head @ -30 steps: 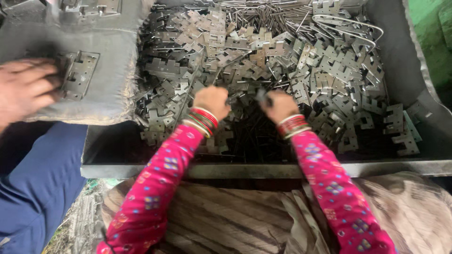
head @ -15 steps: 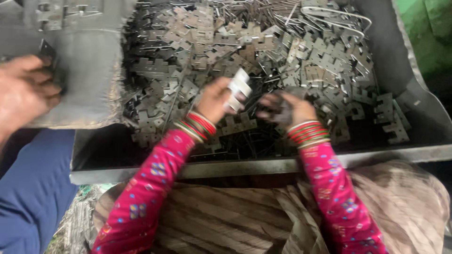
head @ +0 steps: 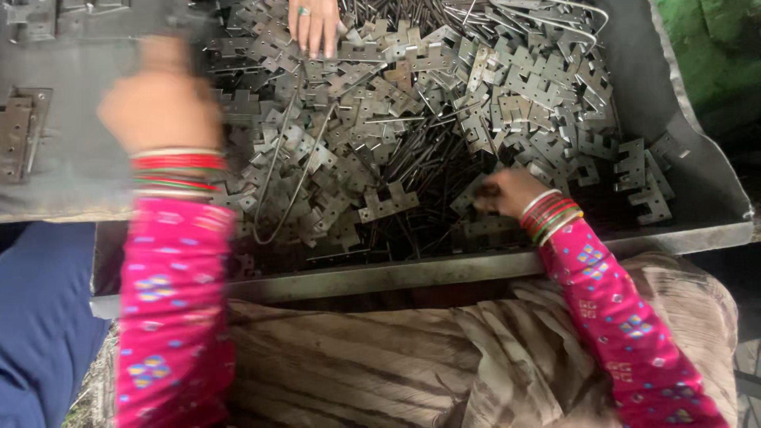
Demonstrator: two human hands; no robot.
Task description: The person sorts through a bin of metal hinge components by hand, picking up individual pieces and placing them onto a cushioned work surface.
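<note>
Far left, flat grey steel hinges (head: pixel 17 131) lie on a worn grey cloth pad (head: pixel 71 170), beside a dark blue sleeve (head: pixel 40 317) that belongs to someone else. Next comes the left hand (head: pixel 162 103), lifted above the pad's right edge and blurred; its fingers curl away from the camera, so I cannot tell whether they grip anything. Red and green bangles (head: pixel 176 170) ring that wrist above a pink patterned sleeve.

Moving right, the big dark metal tray (head: pixel 412 273) holds a heap of notched grey steel hinge leaves (head: pixel 380 143) mixed with thin dark steel pins (head: pixel 420 162). A bent loop of wire (head: pixel 281 186) lies across the left part of the heap. At the top edge another person's hand (head: pixel 315 24), wearing a ring, rests its fingertips on the pile.

Further right, the right hand (head: pixel 507 194) is down in the tray near the front wall, fingers pinched together on a hinge leaf (head: pixel 473 192) at the edge of the heap.

To do this pick cleanly, I'd judge it best to pinch one leaf by its flat face, lift it straight up so its notches don't hook neighbours or pins, and keep fingertips off the cut edges. The wire loop could snag, so steer clear of it.
</note>
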